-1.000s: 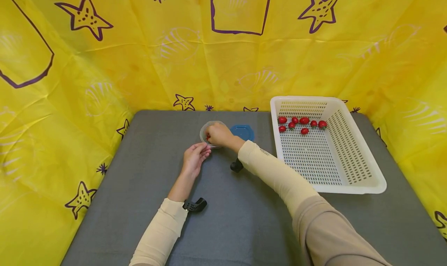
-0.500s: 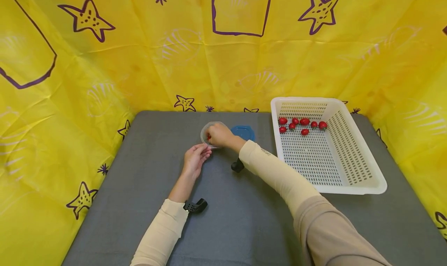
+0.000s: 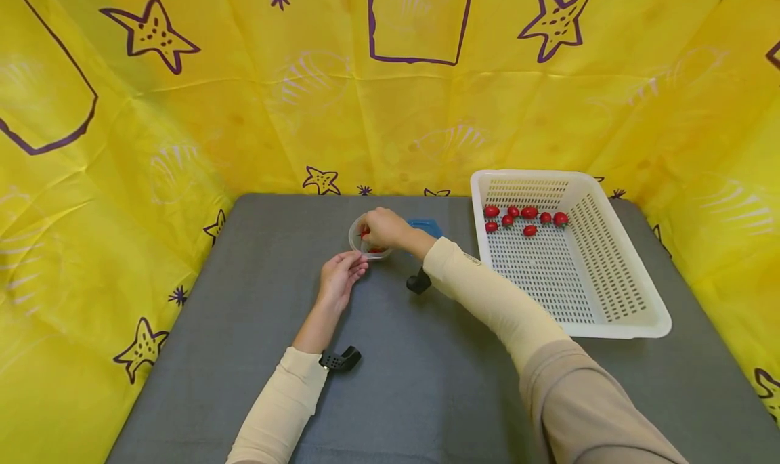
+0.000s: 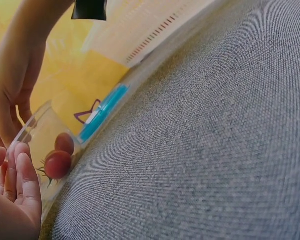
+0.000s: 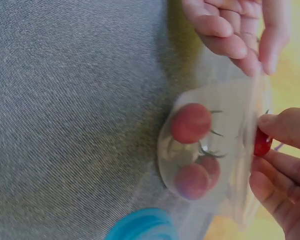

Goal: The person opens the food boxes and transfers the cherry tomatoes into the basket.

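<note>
My left hand [image 3: 343, 278] pinches the near rim of a clear round plastic container [image 3: 355, 239] between thumb and fingertips. Over the container's mouth, my right hand [image 3: 388, 229] holds a red cherry tomato [image 5: 263, 142] between thumb and fingers, level with the rim. Several other cherry tomatoes [image 5: 191, 123] lie at the bottom, seen through the clear wall, some with green stems. In the left wrist view, two tomatoes [image 4: 58, 164] show inside. A blue lid [image 3: 426, 227] lies on the table just right of the container, partly covered by my right wrist.
A white perforated basket [image 3: 621, 328] stands on the right of the grey table [image 3: 396, 396], with several cherry tomatoes [image 3: 529, 213] near its back left. Yellow patterned cloth [image 3: 390, 125] hangs behind and at both sides.
My right hand has risen out of the container with a tomato in its fingers, uncovering tomatoes inside. Its forearm has shifted slightly right and covers more of the lid. My left hand stays put.
</note>
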`<state>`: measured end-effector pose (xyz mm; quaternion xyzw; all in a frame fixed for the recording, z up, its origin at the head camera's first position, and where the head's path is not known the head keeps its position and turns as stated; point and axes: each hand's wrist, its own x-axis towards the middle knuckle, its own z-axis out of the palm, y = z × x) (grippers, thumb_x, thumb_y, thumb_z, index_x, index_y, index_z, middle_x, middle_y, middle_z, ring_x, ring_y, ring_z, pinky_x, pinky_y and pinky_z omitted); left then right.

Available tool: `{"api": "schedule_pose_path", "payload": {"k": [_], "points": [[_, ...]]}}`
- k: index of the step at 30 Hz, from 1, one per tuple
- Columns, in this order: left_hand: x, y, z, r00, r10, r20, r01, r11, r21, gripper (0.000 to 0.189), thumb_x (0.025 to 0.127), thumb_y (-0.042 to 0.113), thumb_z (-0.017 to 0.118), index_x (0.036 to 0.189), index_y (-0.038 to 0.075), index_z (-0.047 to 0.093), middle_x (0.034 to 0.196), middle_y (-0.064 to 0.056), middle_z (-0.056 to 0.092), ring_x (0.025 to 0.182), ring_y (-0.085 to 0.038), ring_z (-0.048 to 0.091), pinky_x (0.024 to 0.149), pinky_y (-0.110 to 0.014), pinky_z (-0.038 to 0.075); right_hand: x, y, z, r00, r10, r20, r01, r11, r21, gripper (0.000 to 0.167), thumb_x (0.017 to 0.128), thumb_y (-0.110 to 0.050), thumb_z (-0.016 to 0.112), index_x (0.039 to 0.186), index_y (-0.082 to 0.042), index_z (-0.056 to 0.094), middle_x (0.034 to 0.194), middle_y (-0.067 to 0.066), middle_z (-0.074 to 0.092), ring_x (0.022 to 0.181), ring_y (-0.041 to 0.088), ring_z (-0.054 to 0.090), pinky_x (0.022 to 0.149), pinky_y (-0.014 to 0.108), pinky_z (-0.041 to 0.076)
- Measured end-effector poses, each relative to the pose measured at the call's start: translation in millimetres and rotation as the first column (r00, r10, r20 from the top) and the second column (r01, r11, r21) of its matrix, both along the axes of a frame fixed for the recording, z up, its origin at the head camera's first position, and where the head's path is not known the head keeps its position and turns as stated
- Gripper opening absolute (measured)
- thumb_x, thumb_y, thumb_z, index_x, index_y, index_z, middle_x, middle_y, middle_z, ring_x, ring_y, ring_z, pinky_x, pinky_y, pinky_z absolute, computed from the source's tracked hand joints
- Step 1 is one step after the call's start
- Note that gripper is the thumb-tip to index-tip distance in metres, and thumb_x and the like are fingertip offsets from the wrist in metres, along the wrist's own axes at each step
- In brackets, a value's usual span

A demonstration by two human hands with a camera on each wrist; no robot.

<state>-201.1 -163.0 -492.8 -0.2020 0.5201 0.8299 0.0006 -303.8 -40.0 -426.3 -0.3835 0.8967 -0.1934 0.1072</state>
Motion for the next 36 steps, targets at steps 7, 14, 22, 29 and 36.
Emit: {"api": "schedule_pose_path", "payload": {"k": [7,14,22,29,36], "points": [[-0.8,-0.4,-1.0,1.0,0.005,-0.006,-0.005,1.0,-0.005,0.006,0.096,0.006,0.058,0.09,0.006,0.06,0.069,0.003,0.069,0.063,-0.007,0.065,0.063,-0.018,0.054,-3.5,9.5,12.7,1.0,0.012,-0.001,-0.012,0.999,-0.031,0.021,0.092,-0.014,0.066,0.11,-0.004,0.071,0.104,0.01,0.073,0.088,0.022,0.066,0.08,0.03,0.056],[-1.2,0.3,-0.8,1.0,0.013,-0.005,-0.013,1.0,-0.001,0.007,0.096,0.005,0.057,0.089,0.006,0.06,0.069,0.002,0.069,0.063,-0.007,0.065,0.062,-0.018,0.054,-10.6,23.0,30.9,1.0,0.026,0.014,-0.025,0.999,-0.048,0.018,0.091,-0.012,0.067,0.106,-0.003,0.071,0.105,0.012,0.073,0.095,0.025,0.067,0.087,0.034,0.055],[-1.7,0.8,-1.3,1.0,0.017,-0.001,-0.017,1.0,-0.002,0.008,0.095,0.004,0.057,0.089,0.007,0.06,0.069,0.002,0.069,0.063,-0.007,0.065,0.062,-0.018,0.054,-22.2,46.3,55.0,0.998,-0.02,0.061,0.028,0.991,-0.132,0.021,0.092,-0.011,0.065,0.11,0.0,0.069,0.108,0.015,0.072,0.1,0.028,0.067,0.089,0.037,0.055],[-1.6,0.5,-2.2,1.0,0.014,0.005,-0.014,1.0,-0.002,0.004,0.096,0.005,0.057,0.092,0.006,0.059,0.069,0.002,0.069,0.063,-0.007,0.065,0.063,-0.018,0.055,-29.9,68.8,68.8,0.998,-0.061,0.016,0.063,0.979,-0.196,0.019,0.09,-0.008,0.067,0.106,0.003,0.069,0.105,0.019,0.072,0.097,0.03,0.067,0.088,0.04,0.055],[-1.7,0.7,-1.8,1.0,0.002,0.003,-0.002,1.0,-0.019,0.003,0.096,0.006,0.057,0.096,0.004,0.059,0.07,0.004,0.069,0.065,-0.007,0.066,0.065,-0.019,0.055,-34.0,92.8,81.0,0.992,-0.124,0.021,0.125,0.967,-0.223,0.018,0.09,-0.008,0.067,0.104,0.004,0.068,0.102,0.021,0.072,0.093,0.031,0.067,0.083,0.041,0.054]]}}
